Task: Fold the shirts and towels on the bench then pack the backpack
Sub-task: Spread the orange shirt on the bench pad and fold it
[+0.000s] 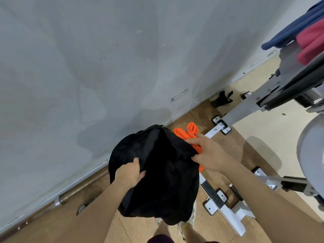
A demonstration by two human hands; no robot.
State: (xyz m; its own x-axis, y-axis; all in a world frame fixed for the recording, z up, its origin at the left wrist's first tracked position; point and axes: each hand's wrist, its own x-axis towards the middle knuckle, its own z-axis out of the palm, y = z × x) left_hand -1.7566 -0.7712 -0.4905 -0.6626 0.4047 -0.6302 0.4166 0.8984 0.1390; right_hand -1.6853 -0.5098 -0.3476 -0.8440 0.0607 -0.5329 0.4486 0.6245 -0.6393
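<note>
A black backpack [157, 172] hangs in front of me above the floor. My left hand [129, 174] grips its left edge with curled fingers. My right hand [208, 153] grips an orange cloth [190, 133] at the bag's right rim; part of the cloth shows below the hand too. At the top right, on the bench [298, 85], lie a folded blue cloth [294, 30] and a pink one [312, 41].
A grey wall [105, 67] fills the left and top. The bench's white metal frame [224, 204] and feet spread over the brown floor mat to my right. A barbell [70, 197] lies along the wall base. A small black object [221, 99] sits near the wall.
</note>
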